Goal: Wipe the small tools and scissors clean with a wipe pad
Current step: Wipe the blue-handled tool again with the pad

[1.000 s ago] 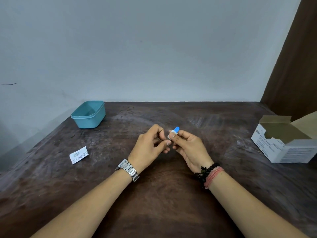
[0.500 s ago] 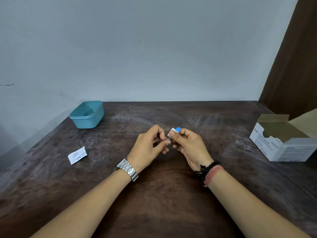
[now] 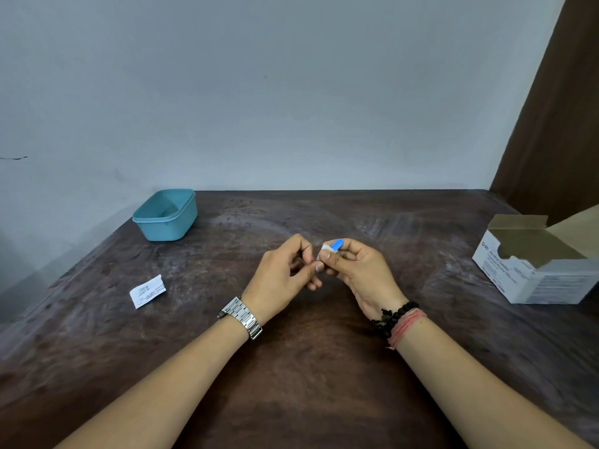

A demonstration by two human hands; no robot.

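Over the middle of the dark wooden table (image 3: pixel 301 367), my two hands meet around one small tool (image 3: pixel 336 245): my right hand (image 3: pixel 359 273) curls its fingers around the piece, whose blue end pokes up above my knuckles, with a white wipe pad (image 3: pixel 325 247) pinched against it under my thumb. My left hand (image 3: pixel 285 273), a steel watch (image 3: pixel 242 316) on its wrist, closes thumb and forefinger at the tool's near end, though what exactly it grips there is too small to tell. By my reading, the cleaning is only partly done: one tool is being wiped, and no scissors or other tools show anywhere in view, so I cannot say how many remain. Beaded and thread bracelets (image 3: pixel 400 322) circle my right wrist. Farther out to my left lies a torn white sachet (image 3: pixel 147 291), likely the pad's wrapper, well apart from my hands. To my right stands an open cardboard box of alcohol swabs (image 3: pixel 534 273). At the far left edge, near the wall, sits a teal plastic tub (image 3: pixel 167 215); its contents are not clear. Nothing stands between my hands and these.
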